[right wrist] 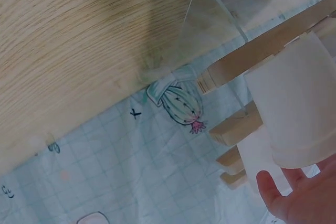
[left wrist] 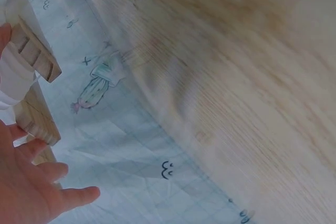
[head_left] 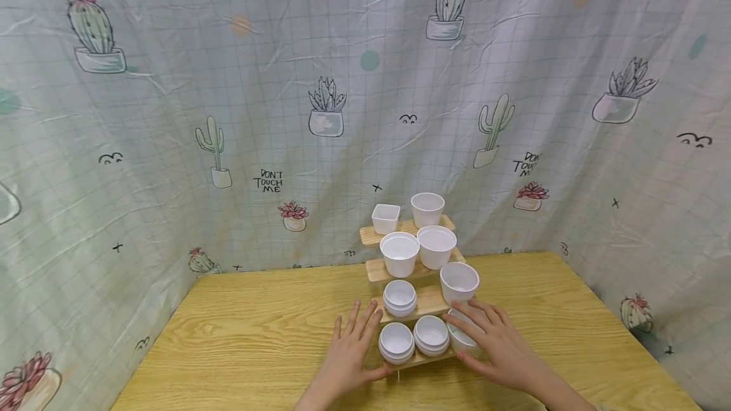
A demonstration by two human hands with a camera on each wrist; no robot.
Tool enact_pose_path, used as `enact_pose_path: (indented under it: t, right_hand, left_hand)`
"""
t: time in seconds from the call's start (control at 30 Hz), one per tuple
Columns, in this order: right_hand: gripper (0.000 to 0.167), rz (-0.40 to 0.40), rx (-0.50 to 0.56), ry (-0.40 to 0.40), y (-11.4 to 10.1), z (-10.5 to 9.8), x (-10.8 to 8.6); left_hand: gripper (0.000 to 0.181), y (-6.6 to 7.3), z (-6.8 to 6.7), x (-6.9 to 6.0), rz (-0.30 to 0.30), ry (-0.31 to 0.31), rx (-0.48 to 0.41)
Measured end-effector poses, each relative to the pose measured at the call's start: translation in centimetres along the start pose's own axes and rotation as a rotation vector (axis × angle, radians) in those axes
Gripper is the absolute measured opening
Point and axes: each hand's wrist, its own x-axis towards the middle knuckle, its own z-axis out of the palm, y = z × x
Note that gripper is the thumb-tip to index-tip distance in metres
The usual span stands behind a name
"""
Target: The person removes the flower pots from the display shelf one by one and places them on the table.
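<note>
A tiered wooden display stand (head_left: 429, 303) holds several white pots. My left hand (head_left: 351, 355), fingers spread, lies beside the stand's left end, its thumb by the bottom tier below a small round pot (head_left: 396, 341). On the other side, my right hand (head_left: 502, 346) has its extended fingers over a larger round pot (head_left: 461, 339) on the bottom tier and partly hides it. The right wrist view shows fingertips at or near that pot's rim; contact is hard to tell. Another small pot (head_left: 431, 335) sits between the hands.
Higher tiers carry a square pot (head_left: 386, 219) and several round pots (head_left: 436, 247). A clear side panel (right wrist: 215, 11) supports the stand on the wooden table (head_left: 257, 335). Behind hangs a cactus-print curtain (head_left: 365, 163).
</note>
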Motion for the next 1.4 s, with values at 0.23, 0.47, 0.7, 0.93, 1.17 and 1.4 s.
enact_pose_path:
  t: [0.23,0.47,0.7,0.93,1.17,1.4]
  right_hand:
    - [0.064,-0.002,-0.004,0.004,0.0,0.3,0.0]
    - [0.054,0.005,0.002,-0.018,0.0,0.3,0.0]
    - [0.049,0.014,0.011,-0.005,0.1,0.3,-0.1]
    - [0.049,0.035,-0.023,0.012,-0.1,0.0,-0.4]
    - [0.053,0.036,-0.019,0.031,-0.1,-0.5,-0.6]
    - [0.055,0.037,-0.009,0.034,0.1,-0.7,-1.0]
  left_hand:
    - [0.099,0.1,0.0,-0.1,-0.004,-0.01,-0.001]
    - [0.099,0.0,0.0,-0.1,-0.009,-0.015,-0.008]
    - [0.099,0.0,0.0,0.0,-0.013,-0.014,0.004]
    - [0.101,0.0,0.1,-0.1,-0.011,-0.019,0.008]
    - [0.101,0.1,0.2,-0.1,-0.014,-0.008,0.014]
    - [0.099,0.1,0.2,-0.1,-0.022,-0.017,0.002]
